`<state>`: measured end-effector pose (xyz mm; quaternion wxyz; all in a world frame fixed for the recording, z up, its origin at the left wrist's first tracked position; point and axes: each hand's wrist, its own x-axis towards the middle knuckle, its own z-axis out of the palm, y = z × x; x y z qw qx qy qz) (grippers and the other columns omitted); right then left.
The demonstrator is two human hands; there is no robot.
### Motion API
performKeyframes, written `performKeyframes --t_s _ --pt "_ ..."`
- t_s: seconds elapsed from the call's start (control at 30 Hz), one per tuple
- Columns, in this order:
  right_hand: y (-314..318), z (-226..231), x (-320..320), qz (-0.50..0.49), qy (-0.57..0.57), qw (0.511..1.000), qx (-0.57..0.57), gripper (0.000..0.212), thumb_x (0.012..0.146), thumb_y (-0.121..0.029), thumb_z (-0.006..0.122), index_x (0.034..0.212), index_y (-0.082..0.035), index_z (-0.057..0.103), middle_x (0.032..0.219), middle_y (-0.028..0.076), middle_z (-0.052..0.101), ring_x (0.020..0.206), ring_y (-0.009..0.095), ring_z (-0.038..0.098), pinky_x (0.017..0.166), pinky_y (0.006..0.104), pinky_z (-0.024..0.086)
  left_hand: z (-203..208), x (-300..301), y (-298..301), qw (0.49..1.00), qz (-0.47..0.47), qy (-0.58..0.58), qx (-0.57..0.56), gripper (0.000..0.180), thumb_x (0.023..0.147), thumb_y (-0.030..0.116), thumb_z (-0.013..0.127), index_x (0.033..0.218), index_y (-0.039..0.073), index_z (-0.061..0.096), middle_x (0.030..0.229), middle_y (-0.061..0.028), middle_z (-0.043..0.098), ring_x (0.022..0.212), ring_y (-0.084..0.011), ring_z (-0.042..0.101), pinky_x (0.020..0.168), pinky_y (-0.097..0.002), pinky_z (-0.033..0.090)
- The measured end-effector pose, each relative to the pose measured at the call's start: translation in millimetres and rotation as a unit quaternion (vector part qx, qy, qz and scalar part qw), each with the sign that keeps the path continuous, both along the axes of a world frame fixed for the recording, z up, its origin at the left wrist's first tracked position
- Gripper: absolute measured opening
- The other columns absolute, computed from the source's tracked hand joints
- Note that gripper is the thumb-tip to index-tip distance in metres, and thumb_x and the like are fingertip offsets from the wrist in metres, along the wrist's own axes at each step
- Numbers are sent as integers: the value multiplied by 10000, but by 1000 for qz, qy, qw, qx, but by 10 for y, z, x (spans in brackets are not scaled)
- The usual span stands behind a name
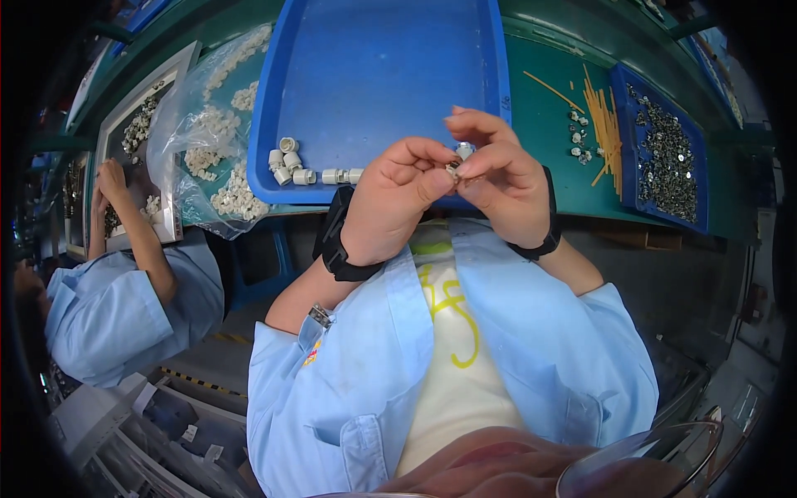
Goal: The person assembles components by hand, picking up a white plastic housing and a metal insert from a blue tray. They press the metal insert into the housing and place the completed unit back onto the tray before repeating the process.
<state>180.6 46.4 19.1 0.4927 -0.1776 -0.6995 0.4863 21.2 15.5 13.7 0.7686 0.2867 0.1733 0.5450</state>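
Green work surface point(540, 137) carries a blue plastic tray point(382, 50). Over its near right corner, left hand point(392, 189) and right hand point(505, 173) pinch a small white-and-metallic part point(463, 152), each grip narrow. Slackened fingers could, I judge, drop it. Yellow-green script point(462, 363) crosses the cream shirt point(444, 407); a dark rim marking point(506, 104) is too small to read.
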Motion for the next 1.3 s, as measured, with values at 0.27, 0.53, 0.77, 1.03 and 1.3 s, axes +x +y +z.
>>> performKeyframes --t_s 0.27,0.53,0.77,1.03,1.3 --pt "-79 -2 -7 -43 33 997 -57 120 799 -13 564 909 -59 554 1076 123 479 1051 210 448 896 325 371 4 18 -35 988 94 49 110 245 832 -40 550 1071 -12 506 1008 -84 568 938 -138 550 826 -257 457" --pt "-90 16 -7 -114 -5 993 24 164 756 4 626 905 -47 579 951 99 538 865 174 531 756 270 433 22 8 -82 990 88 83 78 272 867 -3 514 1138 -23 492 1060 -118 573 950 -156 560 843 -273 458" --pt "-78 -5 -23 -146 -15 989 20 160 751 10 630 894 -32 572 906 94 548 806 158 547 687 249 446 -35 -32 -31 995 50 55 67 237 887 39 501 1116 -23 496 1052 -121 580 938 -157 568 843 -265 457" --pt "-110 7 -38 -128 10 992 -5 155 748 22 624 885 -23 567 895 90 544 805 162 548 689 252 445 -101 -21 -35 995 55 55 68 208 870 39 533 1067 -20 504 1026 -108 587 935 -151 565 843 -263 456" --pt "-133 -21 -6 -138 -69 986 60 158 796 58 538 933 -15 507 966 98 469 873 133 459 776 246 387 -3 44 -54 988 112 93 48 183 842 1 559 1023 -10 531 979 -87 582 917 -128 561 840 -240 448"
